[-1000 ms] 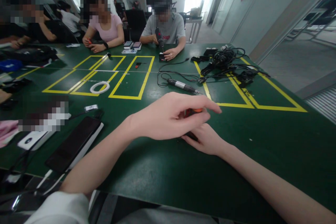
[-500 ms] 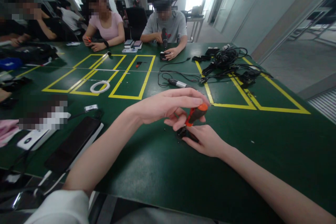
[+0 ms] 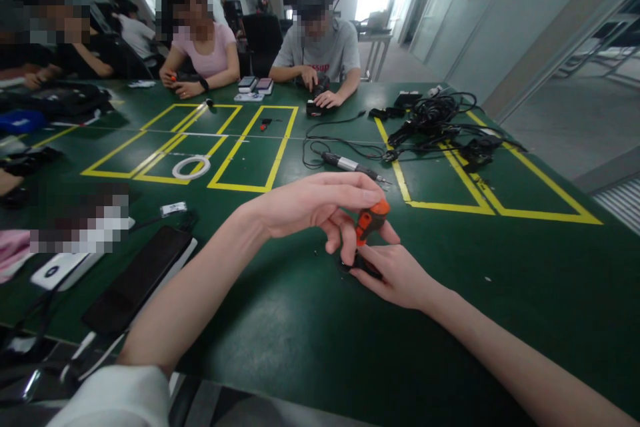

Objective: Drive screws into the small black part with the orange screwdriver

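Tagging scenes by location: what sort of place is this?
Probably a shared workroom or workshop: several people at a green table marked with yellow tape, tangled black cables lying on it.

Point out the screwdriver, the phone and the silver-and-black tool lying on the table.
Screwdriver [image 3: 373, 221]: head view, on the orange and grey handle.
Phone [image 3: 139, 279]: head view, middle of the dark screen.
Silver-and-black tool [image 3: 347, 164]: head view, on the silver band of its body.

The screwdriver [image 3: 374, 217], its stubby handle orange and dark grey, stands tilted, top leaning toward the worktop's [image 3: 260, 333] right edge, shaft hidden. Directly below, a small black part [image 3: 367, 267], mostly covered, lies low over the worktop's near half.
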A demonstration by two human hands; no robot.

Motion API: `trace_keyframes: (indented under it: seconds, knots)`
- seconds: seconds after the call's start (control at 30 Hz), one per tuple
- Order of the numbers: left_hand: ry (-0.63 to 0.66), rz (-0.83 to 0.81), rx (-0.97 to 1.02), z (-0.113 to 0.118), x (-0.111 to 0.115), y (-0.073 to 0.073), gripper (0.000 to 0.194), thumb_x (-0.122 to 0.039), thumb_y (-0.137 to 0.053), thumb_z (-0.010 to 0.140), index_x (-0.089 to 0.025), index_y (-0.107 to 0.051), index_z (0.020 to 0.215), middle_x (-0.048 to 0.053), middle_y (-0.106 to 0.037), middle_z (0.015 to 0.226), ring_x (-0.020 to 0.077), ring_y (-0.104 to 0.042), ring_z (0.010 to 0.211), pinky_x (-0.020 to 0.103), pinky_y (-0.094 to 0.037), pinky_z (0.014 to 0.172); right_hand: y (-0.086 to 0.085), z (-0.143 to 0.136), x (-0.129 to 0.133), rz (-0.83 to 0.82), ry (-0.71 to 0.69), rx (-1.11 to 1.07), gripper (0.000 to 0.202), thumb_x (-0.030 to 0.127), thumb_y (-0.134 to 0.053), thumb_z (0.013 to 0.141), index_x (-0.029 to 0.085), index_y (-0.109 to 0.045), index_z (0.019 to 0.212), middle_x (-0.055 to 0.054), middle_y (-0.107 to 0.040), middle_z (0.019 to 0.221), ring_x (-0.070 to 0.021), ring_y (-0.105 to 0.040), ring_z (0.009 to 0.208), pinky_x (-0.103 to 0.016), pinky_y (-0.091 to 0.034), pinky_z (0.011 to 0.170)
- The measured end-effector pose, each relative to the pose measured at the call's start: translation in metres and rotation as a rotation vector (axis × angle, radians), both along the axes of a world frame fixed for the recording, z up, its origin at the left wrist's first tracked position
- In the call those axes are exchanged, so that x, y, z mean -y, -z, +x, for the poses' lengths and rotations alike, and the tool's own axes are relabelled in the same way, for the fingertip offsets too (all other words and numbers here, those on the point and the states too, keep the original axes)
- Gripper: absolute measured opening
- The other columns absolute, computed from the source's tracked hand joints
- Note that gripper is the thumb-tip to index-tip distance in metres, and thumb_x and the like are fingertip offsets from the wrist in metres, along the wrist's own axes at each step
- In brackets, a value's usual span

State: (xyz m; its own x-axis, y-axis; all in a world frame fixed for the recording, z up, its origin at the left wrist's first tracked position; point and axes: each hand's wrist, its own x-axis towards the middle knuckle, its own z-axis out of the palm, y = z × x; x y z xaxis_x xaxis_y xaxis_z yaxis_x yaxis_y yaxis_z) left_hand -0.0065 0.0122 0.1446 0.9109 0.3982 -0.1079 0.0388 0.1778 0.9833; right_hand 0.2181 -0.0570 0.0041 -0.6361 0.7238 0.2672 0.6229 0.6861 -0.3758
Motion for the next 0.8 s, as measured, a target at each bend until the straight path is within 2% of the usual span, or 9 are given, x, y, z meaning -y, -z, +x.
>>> trace_keyframes:
  seconds: [0.13, 0.23, 0.3, 0.4, 0.5, 0.57, 0.67, 0.73, 0.8]
  knots:
    - [-0.070, 0.188, -0.028, -0.003, -0.001, -0.003, 0.053, -0.038, -0.069, 0.094, -0.023, -0.055, 0.143, 0.005, -0.074, 0.095, 0.0074, -0.055, 0.053, 0.020, -0.037, 0.045, -0.002, 0.000, 0.000, -0.004, 0.015, 0.042, 0.023, 0.034, -0.048, 0.106, 0.017, -0.062, 0.112, -0.006, -0.075, 0.078, -0.0201, -0.071, 0.065, -0.028, -0.042, 0.060]
    - [-0.066, 0.251, -0.052, -0.005, -0.002, -0.005, 0.043, -0.041, -0.066, 0.096, -0.018, -0.065, 0.133, 0.003, -0.070, 0.083, 0.0085, -0.056, 0.054, 0.020, -0.038, 0.045, -0.004, -0.001, 0.000, -0.030, 0.032, 0.065, 0.025, 0.034, -0.048, 0.106, 0.016, -0.062, 0.115, -0.006, -0.074, 0.078, -0.0190, -0.070, 0.064, -0.028, -0.042, 0.060]
    - [-0.036, 0.213, -0.048, -0.007, -0.005, -0.004, 0.036, -0.044, -0.062, 0.099, -0.015, -0.069, 0.120, 0.007, -0.072, 0.089, 0.0114, -0.064, 0.062, 0.021, -0.046, 0.050, -0.004, -0.001, 0.000, -0.032, 0.032, 0.070, 0.026, 0.035, -0.048, 0.106, 0.015, -0.062, 0.117, -0.006, -0.074, 0.078, -0.0188, -0.069, 0.064, -0.028, -0.041, 0.060]
    - [0.029, 0.077, 0.042, -0.008, -0.011, 0.002, 0.038, -0.047, -0.049, 0.104, -0.015, -0.063, 0.119, 0.014, -0.073, 0.122, 0.0192, -0.077, 0.085, 0.026, -0.059, 0.066, -0.002, -0.001, -0.001, -0.026, 0.031, 0.073, 0.028, 0.036, -0.050, 0.106, 0.015, -0.063, 0.119, -0.005, -0.074, 0.077, -0.0185, -0.069, 0.064, -0.027, -0.040, 0.060]
    - [0.057, -0.084, 0.141, -0.008, -0.018, 0.010, 0.037, -0.047, -0.050, 0.101, -0.013, -0.060, 0.115, 0.016, -0.073, 0.122, 0.0229, -0.079, 0.086, 0.028, -0.061, 0.069, -0.001, -0.002, -0.003, -0.023, 0.037, 0.085, 0.028, 0.036, -0.051, 0.105, 0.015, -0.063, 0.119, -0.007, -0.076, 0.079, -0.0190, -0.071, 0.067, -0.027, -0.040, 0.060]
    - [0.045, -0.130, 0.157, -0.009, -0.020, 0.013, 0.030, -0.041, -0.057, 0.099, -0.014, -0.060, 0.112, 0.012, -0.076, 0.112, 0.0189, -0.077, 0.074, 0.025, -0.059, 0.062, -0.001, -0.003, -0.003, -0.023, 0.038, 0.092, 0.030, 0.036, -0.051, 0.105, 0.014, -0.063, 0.121, -0.008, -0.076, 0.081, -0.0201, -0.072, 0.069, -0.027, -0.040, 0.061]
    - [0.008, -0.121, 0.153, -0.011, -0.020, 0.012, 0.031, -0.031, -0.070, 0.092, -0.017, -0.063, 0.120, 0.007, -0.076, 0.102, 0.0082, -0.063, 0.052, 0.017, -0.045, 0.046, -0.001, -0.004, -0.003, -0.024, 0.041, 0.099, 0.031, 0.036, -0.051, 0.105, 0.013, -0.063, 0.123, -0.009, -0.077, 0.083, -0.0212, -0.073, 0.072, -0.028, -0.042, 0.062]
    - [-0.036, -0.093, 0.142, -0.012, -0.018, 0.009, 0.038, -0.027, -0.076, 0.087, -0.018, -0.067, 0.122, 0.005, -0.074, 0.098, 0.0046, -0.055, 0.049, 0.015, -0.036, 0.041, -0.002, -0.004, -0.003, -0.026, 0.042, 0.102, 0.032, 0.037, -0.051, 0.106, 0.014, -0.063, 0.124, -0.009, -0.077, 0.084, -0.0212, -0.073, 0.073, -0.028, -0.042, 0.063]
    - [-0.085, -0.053, 0.129, -0.013, -0.017, 0.007, 0.032, -0.025, -0.081, 0.083, -0.016, -0.073, 0.112, 0.005, -0.073, 0.096, 0.0033, -0.053, 0.051, 0.015, -0.034, 0.042, -0.002, -0.004, -0.003, -0.028, 0.044, 0.104, 0.033, 0.038, -0.051, 0.106, 0.014, -0.063, 0.125, -0.008, -0.077, 0.083, -0.0210, -0.073, 0.072, -0.028, -0.042, 0.064]
